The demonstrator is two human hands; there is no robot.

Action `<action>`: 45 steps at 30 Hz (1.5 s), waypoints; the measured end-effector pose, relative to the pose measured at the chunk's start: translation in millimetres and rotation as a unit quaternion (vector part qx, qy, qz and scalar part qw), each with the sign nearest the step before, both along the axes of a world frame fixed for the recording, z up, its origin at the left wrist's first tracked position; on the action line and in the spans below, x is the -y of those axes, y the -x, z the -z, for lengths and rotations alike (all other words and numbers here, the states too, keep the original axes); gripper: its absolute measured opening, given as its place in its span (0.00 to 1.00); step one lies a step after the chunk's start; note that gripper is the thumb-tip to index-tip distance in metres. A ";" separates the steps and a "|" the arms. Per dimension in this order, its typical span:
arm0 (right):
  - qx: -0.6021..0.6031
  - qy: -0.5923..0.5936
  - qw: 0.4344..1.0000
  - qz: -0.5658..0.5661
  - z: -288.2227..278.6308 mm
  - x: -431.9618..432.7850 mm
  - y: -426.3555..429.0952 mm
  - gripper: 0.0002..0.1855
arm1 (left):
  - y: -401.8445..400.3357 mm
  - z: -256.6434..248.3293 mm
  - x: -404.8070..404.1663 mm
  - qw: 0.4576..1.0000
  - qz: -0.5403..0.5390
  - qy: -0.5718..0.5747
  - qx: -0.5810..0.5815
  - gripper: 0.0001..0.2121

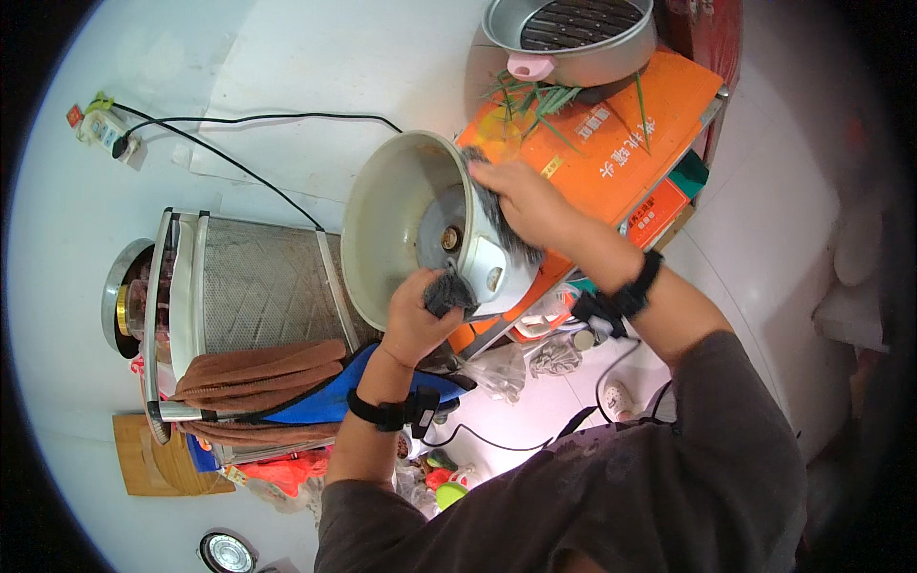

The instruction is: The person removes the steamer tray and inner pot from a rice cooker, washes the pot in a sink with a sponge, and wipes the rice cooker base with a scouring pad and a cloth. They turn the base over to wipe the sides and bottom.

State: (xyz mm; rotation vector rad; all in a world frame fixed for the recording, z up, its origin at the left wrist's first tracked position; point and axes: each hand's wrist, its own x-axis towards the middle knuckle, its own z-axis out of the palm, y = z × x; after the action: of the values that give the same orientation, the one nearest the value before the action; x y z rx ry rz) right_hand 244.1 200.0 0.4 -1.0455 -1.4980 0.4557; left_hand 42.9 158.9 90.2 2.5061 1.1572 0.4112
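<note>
A white rice cooker body (501, 251) is tilted on its side over the edge of the orange-topped table, its mouth facing left. Inside, the bare heating plate (437, 222) and its round centre sensor show; the inner pot is out. My left hand (419, 315) grips a bunched dark grey cloth (448, 292) at the lower rim, close to the side handle (490, 269). My right hand (530, 204) presses dark grey cloth (494, 208) against the cooker's outer wall. Whether both hands hold one cloth, I cannot tell.
A silver pot (580, 68) with a pink handle stands on the orange box-board tabletop (609, 157), beside green onion leaves (551, 100). Left is a mesh-sided rack (265, 279) with brown towels (261, 372). A black cord (286, 117) runs from a wall-side power strip (107, 132).
</note>
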 end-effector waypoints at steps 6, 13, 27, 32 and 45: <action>-0.048 0.079 0.993 -0.068 -12.3 -33.6 -17.4 0.20 | -2.3 0.5 -1.6 1.000 0.009 -0.015 -0.023 0.15; -0.032 -0.019 0.998 -0.041 1.8 9.6 -5.2 0.22 | 1.7 -0.5 -3.6 0.998 -0.009 0.014 -0.054 0.17; 0.082 -0.046 0.995 -0.043 -4.5 33.1 1.2 0.22 | -5.6 -3.8 1.0 0.998 -0.031 0.004 -0.051 0.18; 0.004 -0.101 0.994 0.037 -8.0 -22.7 -10.4 0.23 | -11.8 0.3 -6.3 0.999 -0.020 0.003 -0.027 0.17; -0.053 0.059 0.995 -0.066 12.3 20.2 7.0 0.29 | -63.6 -3.1 -9.8 0.973 -0.203 0.092 0.051 0.11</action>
State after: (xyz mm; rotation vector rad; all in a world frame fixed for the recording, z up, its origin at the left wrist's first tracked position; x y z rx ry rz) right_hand 237.1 179.8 -11.8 -1.0008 -1.4639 0.6910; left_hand 106.4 168.7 93.2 2.0616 1.5894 0.5028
